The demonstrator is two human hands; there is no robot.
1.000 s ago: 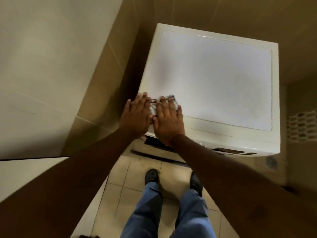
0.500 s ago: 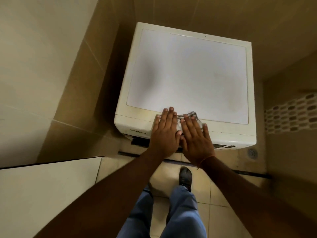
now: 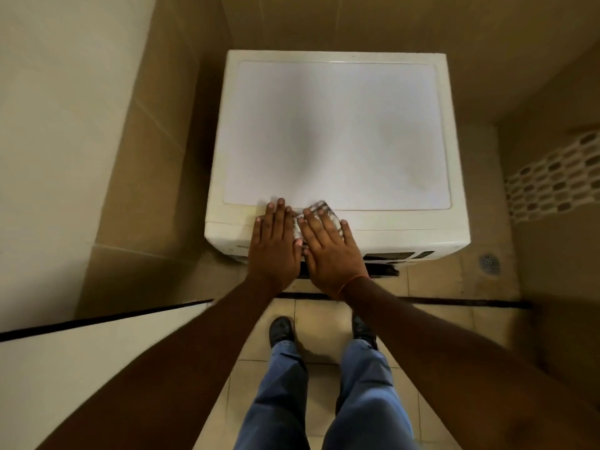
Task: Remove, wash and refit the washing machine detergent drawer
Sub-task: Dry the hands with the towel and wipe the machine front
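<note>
Both hands lie flat with straight fingers on the washing machine [image 3: 337, 134] front edge: left hand [image 3: 274, 245], right hand [image 3: 329, 251] pressing a clear plastic piece [image 3: 319, 216]. Front label is too blurred to read; the detergent drawer cannot be made out

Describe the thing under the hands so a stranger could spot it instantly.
Find the white washing machine in the tiled corner. At its front top edge, both hands lie flat on a small patterned cloth, mostly beneath the right hand. It is the only patterned thing on the plain lid.
</note>
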